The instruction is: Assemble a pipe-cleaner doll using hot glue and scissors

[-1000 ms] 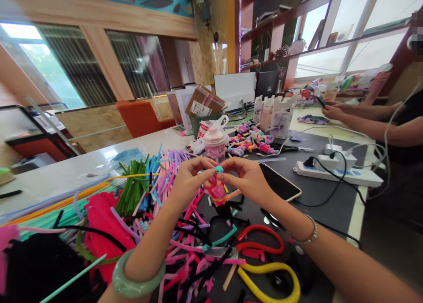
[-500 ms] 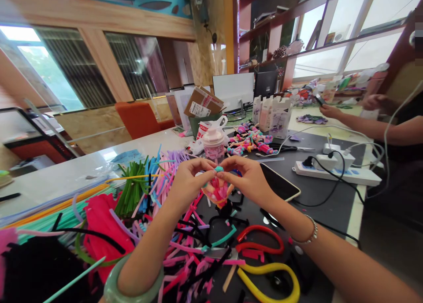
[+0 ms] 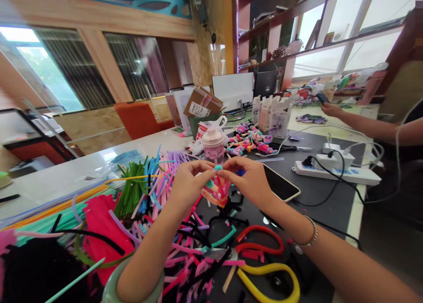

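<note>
Head view: left hand (image 3: 187,184) and right hand (image 3: 251,182) pinch the teal tip (image 3: 218,167); pink figure (image 3: 218,193) hangs just below both grips.

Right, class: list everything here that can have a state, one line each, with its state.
Left hand: pinching the figure's top.
Right hand: pinching the figure's top.
Figure: held up between both hands.
Phone: flat, screen dark.
Jar: upright, lid on.
Power strip: plugs in.
</note>
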Motion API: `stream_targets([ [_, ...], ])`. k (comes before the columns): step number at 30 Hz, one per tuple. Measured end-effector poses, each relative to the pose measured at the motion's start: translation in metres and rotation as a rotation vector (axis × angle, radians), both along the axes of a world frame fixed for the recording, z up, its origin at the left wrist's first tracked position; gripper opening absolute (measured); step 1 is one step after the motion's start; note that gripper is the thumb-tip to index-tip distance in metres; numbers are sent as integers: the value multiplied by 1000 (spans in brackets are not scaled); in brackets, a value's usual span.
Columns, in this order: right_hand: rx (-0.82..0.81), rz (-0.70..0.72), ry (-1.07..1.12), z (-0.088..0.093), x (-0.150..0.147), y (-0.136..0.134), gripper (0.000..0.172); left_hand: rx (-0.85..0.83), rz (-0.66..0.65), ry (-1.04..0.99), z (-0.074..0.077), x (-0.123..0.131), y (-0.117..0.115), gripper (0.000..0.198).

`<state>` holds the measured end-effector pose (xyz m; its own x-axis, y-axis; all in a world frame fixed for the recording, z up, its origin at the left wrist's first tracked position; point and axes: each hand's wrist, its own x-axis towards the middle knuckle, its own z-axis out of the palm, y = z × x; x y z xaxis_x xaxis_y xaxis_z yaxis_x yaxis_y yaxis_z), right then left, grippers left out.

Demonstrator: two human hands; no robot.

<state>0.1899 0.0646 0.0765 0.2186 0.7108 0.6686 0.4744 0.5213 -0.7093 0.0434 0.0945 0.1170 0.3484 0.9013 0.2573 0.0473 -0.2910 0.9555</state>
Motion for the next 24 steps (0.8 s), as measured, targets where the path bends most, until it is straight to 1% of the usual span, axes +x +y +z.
stream_targets([
  [4,25,-39,-49,0,-2,-2,8,-140,63,-14,1,4,-5,13],
  [6,44,-56,-75,0,-3,-2,6,-169,72,-15,1,4,-7,13],
  [12,79,-96,-143,1,-3,-4,2,-135,26,54,-1,5,-6,11],
  [15,84,-98,-159,1,-4,-4,1,-149,8,100,-1,5,-6,10],
  [24,98,-86,-208,1,-3,-4,5,-121,-36,149,-1,4,-4,12],
])
